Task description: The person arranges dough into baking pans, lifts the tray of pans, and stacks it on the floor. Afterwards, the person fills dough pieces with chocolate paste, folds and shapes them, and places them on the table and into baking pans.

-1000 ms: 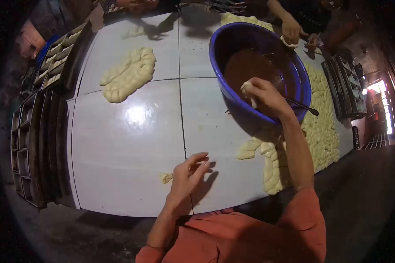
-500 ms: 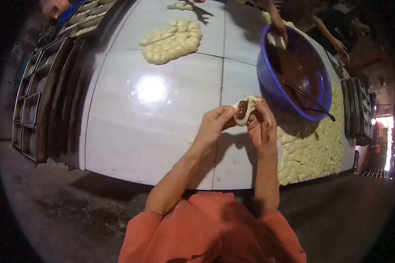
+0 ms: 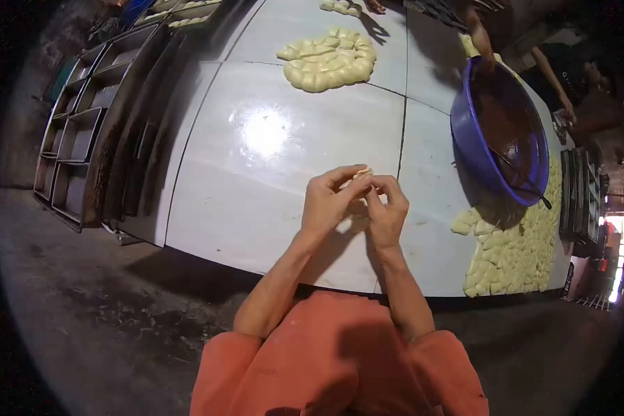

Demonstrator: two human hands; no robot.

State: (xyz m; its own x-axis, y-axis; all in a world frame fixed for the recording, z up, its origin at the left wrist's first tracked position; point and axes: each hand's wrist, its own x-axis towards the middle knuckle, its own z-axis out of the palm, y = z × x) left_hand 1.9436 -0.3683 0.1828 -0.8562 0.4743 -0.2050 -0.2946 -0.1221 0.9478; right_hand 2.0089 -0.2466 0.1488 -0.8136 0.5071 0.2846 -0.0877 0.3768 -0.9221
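While left hand (image 3: 328, 202) and right hand (image 3: 388, 212) pinch dough (image 3: 367, 171), their grip hides its long axis.

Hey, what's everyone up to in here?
Someone's left hand and right hand hold a small piece of dough, mostly hidden, above a white table. To the right, a blue tub holds something brown, with another person's hand at its rim. Flat dough pieces lie beside it; rounder pieces sit farther back.
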